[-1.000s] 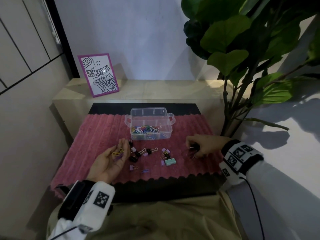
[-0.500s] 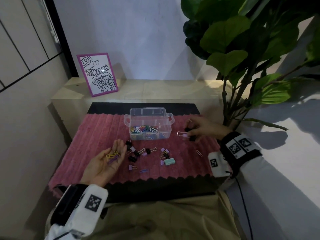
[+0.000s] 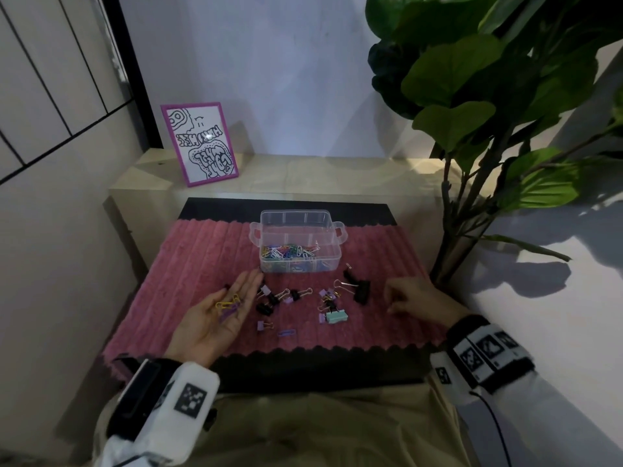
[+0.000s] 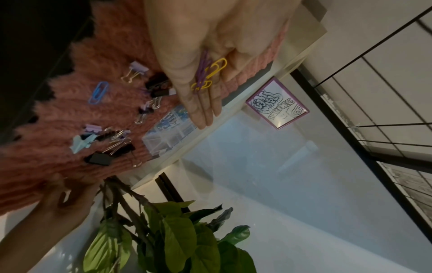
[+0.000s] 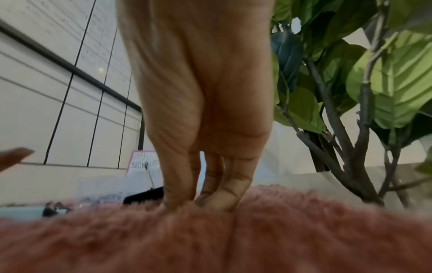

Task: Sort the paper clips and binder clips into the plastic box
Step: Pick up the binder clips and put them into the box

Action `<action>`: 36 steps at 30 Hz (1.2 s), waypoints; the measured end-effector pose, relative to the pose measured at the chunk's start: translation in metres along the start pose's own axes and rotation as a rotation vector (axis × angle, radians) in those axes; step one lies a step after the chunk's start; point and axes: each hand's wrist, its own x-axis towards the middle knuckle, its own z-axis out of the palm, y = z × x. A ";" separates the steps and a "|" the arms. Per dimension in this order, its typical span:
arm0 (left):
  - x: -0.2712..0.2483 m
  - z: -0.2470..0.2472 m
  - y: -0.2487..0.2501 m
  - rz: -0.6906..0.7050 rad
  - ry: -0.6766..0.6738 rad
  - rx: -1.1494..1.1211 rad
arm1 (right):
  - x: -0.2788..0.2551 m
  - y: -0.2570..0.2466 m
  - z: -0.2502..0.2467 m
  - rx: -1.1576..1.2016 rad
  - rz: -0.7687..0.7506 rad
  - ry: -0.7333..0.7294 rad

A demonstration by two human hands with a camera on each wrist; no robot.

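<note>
On the pink mat, head view: my left hand lies palm-up, fingers straight, cradling yellow and purple paper clips; my right hand has drawn back from beside the plastic box and left two black binder clips just ahead of its fingertips. Left wrist view: paper clips rest at the finger bases; the box sits beyond the fingertips. Right wrist view: right fingers curl down onto the mat, seemingly holding nothing.
</note>
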 end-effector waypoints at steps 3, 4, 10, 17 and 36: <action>0.001 0.004 -0.008 -0.032 -0.022 0.052 | -0.009 -0.008 -0.006 0.107 0.022 0.063; 0.000 0.005 -0.007 -0.028 -0.022 0.059 | -0.012 -0.015 -0.008 0.137 0.013 0.115; -0.007 0.000 0.009 -0.020 -0.030 -0.007 | -0.008 -0.101 0.013 0.580 -0.134 0.044; -0.024 -0.008 0.022 0.040 -0.028 0.002 | 0.029 -0.148 0.065 0.211 -0.204 -0.088; -0.022 -0.003 0.083 -0.088 0.133 0.616 | 0.126 -0.151 -0.028 -0.075 0.021 0.055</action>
